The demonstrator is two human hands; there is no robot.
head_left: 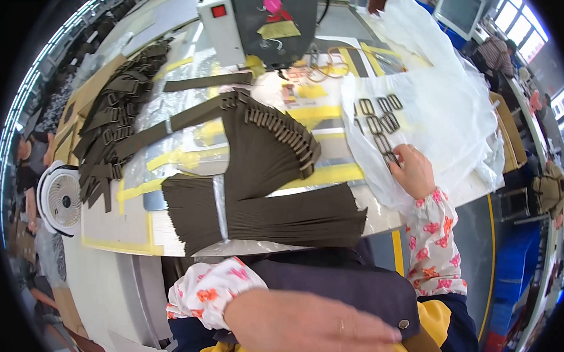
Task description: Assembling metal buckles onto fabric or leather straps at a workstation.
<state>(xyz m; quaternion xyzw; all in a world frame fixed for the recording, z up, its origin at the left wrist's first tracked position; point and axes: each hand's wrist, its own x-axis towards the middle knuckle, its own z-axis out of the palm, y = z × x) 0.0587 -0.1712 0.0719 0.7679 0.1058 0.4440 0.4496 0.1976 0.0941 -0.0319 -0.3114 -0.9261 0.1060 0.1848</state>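
white, tape-striped counter is stretching across a crowded workshop. on its right side, small dark metal rectangular buckles are lying in a loose cluster on a crumpled sheet of white translucent plastic. the person's right hand is resting at the near end of that cluster, its thumb and forefinger standing narrowly apart at the last buckle; i cannot tell whether these fingers are actually gripping it. to the left of the sheet, a fanned stack of dark olive-brown fabric straps is spreading out, with buckles lining its curved right edge. just below it, a flat bundle of matching olive-brown straps is lying crosswise near the counter's front edge, a clear shiny band wrapping around it. the left hand is hovering in front of the person's body, below the counter edge, its fingers straightening out side by side, somewhat blurred, and holding nothing visible. white sleeves with pink and orange figures are covering both forearms. farther left, a heaped pile of olive-brown straps with buckles is lying near a round white fan. at the back, a grey boxy machine is standing over the counter, and other people are sitting or standing beyond.
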